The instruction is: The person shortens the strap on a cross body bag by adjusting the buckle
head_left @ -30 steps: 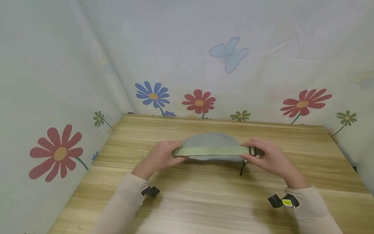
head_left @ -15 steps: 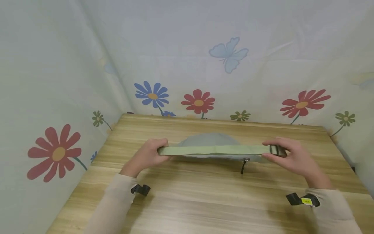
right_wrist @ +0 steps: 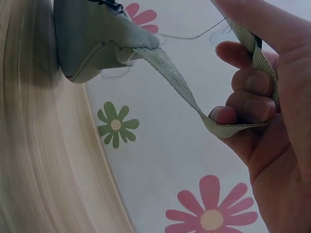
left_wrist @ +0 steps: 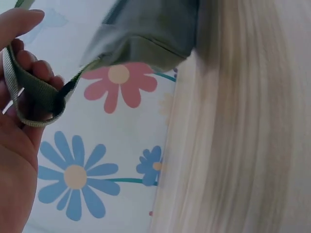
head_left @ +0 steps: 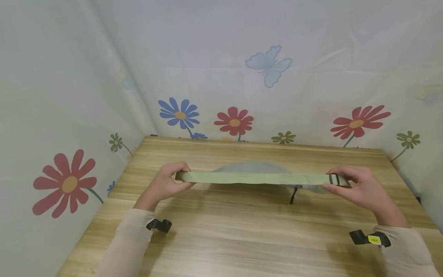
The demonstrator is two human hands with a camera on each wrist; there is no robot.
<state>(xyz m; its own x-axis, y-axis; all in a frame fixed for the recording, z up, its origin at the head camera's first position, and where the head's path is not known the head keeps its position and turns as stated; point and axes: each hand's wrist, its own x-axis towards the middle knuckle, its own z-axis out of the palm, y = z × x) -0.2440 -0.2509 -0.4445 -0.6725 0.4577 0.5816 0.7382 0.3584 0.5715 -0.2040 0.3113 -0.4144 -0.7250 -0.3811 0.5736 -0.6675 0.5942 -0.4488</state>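
Note:
A grey-green waist bag stands on the table, partly hidden behind its light green webbing strap. The strap runs straight between both hands. My left hand grips its left end between thumb and fingers; in the left wrist view the strap loops around the fingers. At the other end, my right hand pinches the strap next to a dark slider. In the right wrist view, webbing leads from the bag into the curled fingers. A dark zipper pull hangs at the bag's front.
The wood-grain table reaches back to a pale curtain printed with flowers and a butterfly. Another curtain side borders the table on the left. Each sleeve carries a black wrist camera.
Both hands have moved apart, left hand leftward and right hand rightward. A longer stretch of strap now shows between them, and the bag stays roughly in place.

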